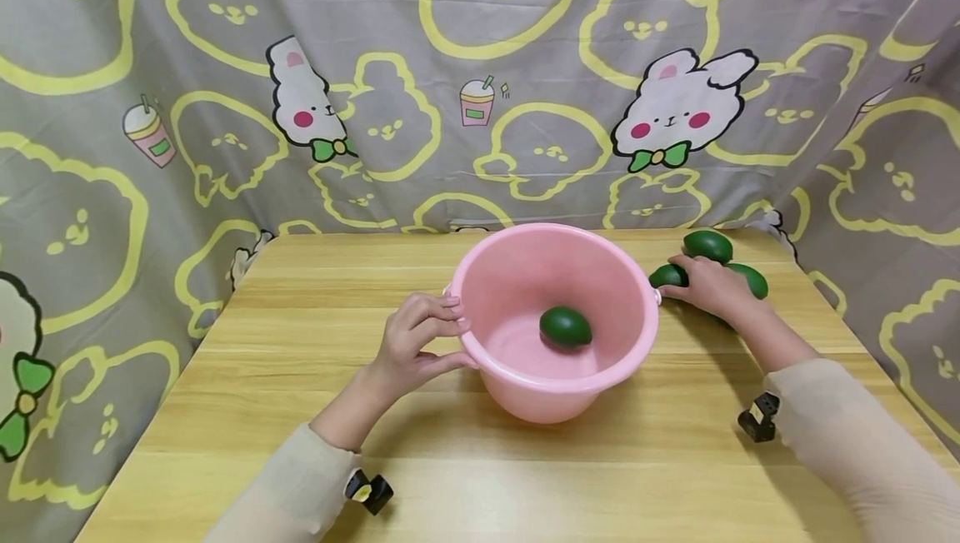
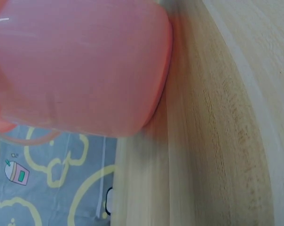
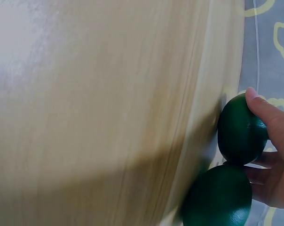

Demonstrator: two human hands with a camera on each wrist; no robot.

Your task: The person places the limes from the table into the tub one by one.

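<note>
A pink plastic bucket (image 1: 555,372) stands upright mid-table, with one dark green avocado (image 1: 566,327) lying on its bottom. My left hand (image 1: 420,331) grips the bucket's left rim, thumb low on the near side and fingers higher up at the edge. In the left wrist view, the bucket's outer wall (image 2: 81,66) fills the upper left and that hand is out of sight. To the right of the bucket, my right hand (image 1: 712,286) pinches an avocado (image 1: 669,276) between thumb and fingers. The right wrist view shows the thumb on top of this avocado (image 3: 240,129).
Close round the right hand lie more avocados, one behind it (image 1: 708,246) and one to its right (image 1: 752,281). Another avocado (image 3: 217,197) touches the held one in the right wrist view. A patterned grey curtain (image 1: 405,151) borders the wooden table (image 1: 300,343).
</note>
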